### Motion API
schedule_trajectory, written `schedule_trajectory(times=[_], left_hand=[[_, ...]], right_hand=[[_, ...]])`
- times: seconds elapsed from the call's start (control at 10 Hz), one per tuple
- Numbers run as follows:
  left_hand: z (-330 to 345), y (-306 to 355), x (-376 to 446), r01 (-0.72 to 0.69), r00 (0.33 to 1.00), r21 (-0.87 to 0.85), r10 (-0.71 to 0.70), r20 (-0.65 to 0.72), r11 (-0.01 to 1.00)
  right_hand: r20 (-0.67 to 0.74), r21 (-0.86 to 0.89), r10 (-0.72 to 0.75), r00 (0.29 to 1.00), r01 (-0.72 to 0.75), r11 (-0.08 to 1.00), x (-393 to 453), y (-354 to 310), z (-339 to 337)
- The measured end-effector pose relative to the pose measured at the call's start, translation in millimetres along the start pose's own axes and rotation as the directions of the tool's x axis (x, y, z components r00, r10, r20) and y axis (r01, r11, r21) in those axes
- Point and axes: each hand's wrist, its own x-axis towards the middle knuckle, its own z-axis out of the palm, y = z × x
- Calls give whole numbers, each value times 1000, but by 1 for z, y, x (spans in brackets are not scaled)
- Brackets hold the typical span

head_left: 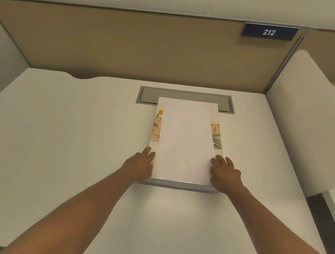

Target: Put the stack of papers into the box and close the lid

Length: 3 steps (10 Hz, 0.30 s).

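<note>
Head view, my item list for this moment. Item one: a white rectangular stack of papers [185, 142], lying flat on top of item two, a shallow cream cardboard box with a floral print in orange, green and pink [217, 136]. I see the print only as strips on either side of the stack, and the box's near wall as a pale band under the stack's front edge. I cannot tell whether the lid is on or off beneath the sheets. Item three: a white desk [55, 154] carrying the box, whose far end overlaps a grey rectangular cable hatch [184, 95] set into the desk's back edge.

My left hand [140, 165] lies against the stack's near left edge, fingers together and stretched forward along the side. My right hand [226, 173] sits at the near right corner, fingers slightly spread, tips touching the paper's edge. Neither hand is closed around the stack.

Behind the desk stands a tan partition panel [130, 46], bearing a dark blue plate numbered 212 [269, 31] at its upper right.
</note>
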Motion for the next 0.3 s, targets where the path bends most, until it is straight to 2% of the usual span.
schedule_trajectory(times=[0.1,0.2,0.3], left_hand=[[-7,2,-3,26,995,51,-31,96,998],[-17,8,-5,52,997,-14,-51,58,999],[-43,11,1,-17,993,8,18,-119,1000]], right_hand=[[75,-27,14,997,-12,1000,2,-9,-2],[5,-29,-11,1000,11,1000,1,-19,-13],[-124,-11,-129,984,128,992,6,-39,-39]])
